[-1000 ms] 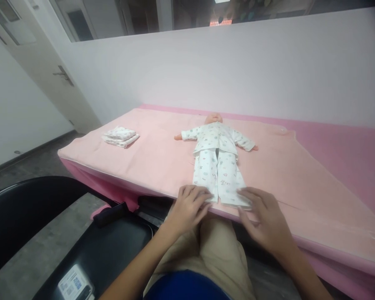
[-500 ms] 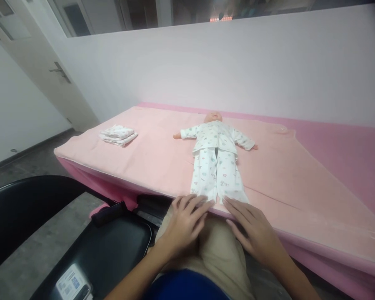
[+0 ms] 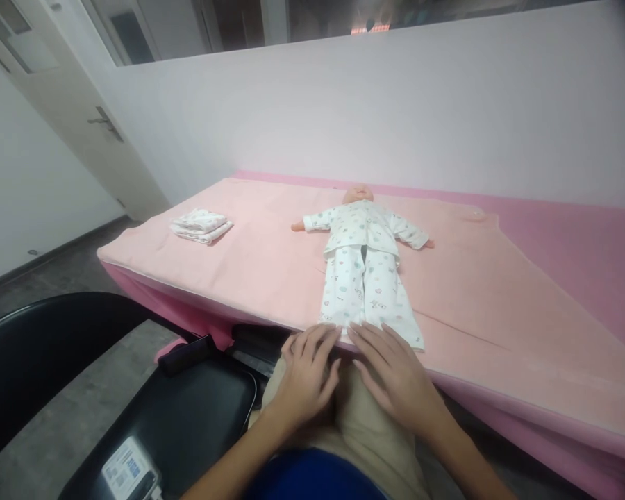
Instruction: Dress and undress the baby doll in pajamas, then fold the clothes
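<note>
A baby doll (image 3: 358, 194) lies on its back on the pink-covered table (image 3: 271, 271), arms spread, head toward the wall. It wears a white printed long-sleeved top (image 3: 362, 228). White printed trousers (image 3: 344, 281) stretch from the top to the table's near edge. At that edge, my left hand (image 3: 307, 371) rests with fingers extended near the hem of the left trouser leg. Beside it, my right hand (image 3: 396, 371) lies palm down with fingers stretched over the hems near the middle. Neither hand grips anything I can see.
Folded white printed cloths (image 3: 201, 226) are stacked on the table's left. A black chair (image 3: 198, 410) stands at the lower left, with a white labelled device (image 3: 130, 469) on its seat. Behind the table rises a white wall (image 3: 421, 118); a door (image 3: 78, 104) is at the left.
My right hand has shifted left, closer to my left hand. The right trouser leg's lower end now flares further right. The view has shifted slightly.
</note>
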Demonstrator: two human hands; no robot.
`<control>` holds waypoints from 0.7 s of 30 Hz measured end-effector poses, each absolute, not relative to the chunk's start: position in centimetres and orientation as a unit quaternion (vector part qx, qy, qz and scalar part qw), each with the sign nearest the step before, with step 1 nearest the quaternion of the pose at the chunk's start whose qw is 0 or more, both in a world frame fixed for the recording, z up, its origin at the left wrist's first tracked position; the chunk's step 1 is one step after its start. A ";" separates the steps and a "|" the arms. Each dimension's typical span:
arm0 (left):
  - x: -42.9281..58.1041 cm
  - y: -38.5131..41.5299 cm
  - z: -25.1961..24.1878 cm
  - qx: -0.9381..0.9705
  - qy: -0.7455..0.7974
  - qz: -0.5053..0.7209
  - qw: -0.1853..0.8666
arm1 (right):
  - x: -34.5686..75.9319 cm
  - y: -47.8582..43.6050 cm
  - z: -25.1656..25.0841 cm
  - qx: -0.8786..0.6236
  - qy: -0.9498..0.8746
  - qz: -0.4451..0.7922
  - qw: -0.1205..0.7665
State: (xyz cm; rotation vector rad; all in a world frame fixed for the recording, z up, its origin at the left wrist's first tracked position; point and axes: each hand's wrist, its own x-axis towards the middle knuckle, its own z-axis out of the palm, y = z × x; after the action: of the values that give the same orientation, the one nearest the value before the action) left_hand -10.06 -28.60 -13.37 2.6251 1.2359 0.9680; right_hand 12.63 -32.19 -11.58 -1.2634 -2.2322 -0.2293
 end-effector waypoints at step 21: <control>-4.1 -15.2 -3.1 0.758 0.412 0.469 0.190 | 18.6 -20.6 0.6 -0.610 -0.636 0.061 0.469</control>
State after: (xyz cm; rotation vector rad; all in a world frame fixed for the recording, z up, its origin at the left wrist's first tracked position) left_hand -4.08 -15.21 -3.05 2.1296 1.1594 1.3178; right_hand 18.62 -20.64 0.64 -1.4952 -1.5589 0.1496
